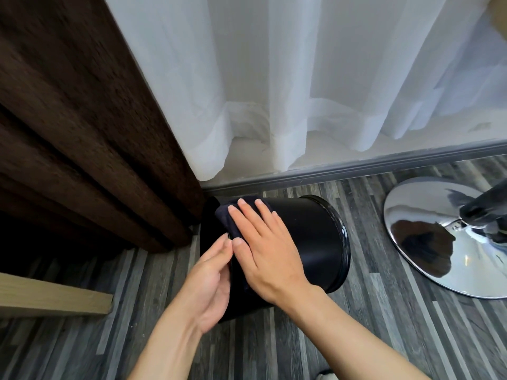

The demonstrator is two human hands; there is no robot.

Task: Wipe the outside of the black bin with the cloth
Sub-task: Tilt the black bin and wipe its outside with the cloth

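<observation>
Head view: right hand (263,250) flattens cloth (230,218) on tilted black bin (310,242)

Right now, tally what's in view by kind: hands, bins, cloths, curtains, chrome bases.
Hands: 2 (left, right)
Bin: 1, black, tipped
Cloth: 1, dark, pressed under the right hand
Curtains: 2 (brown, white sheer)
Chrome base: 1
Total: 7
</observation>
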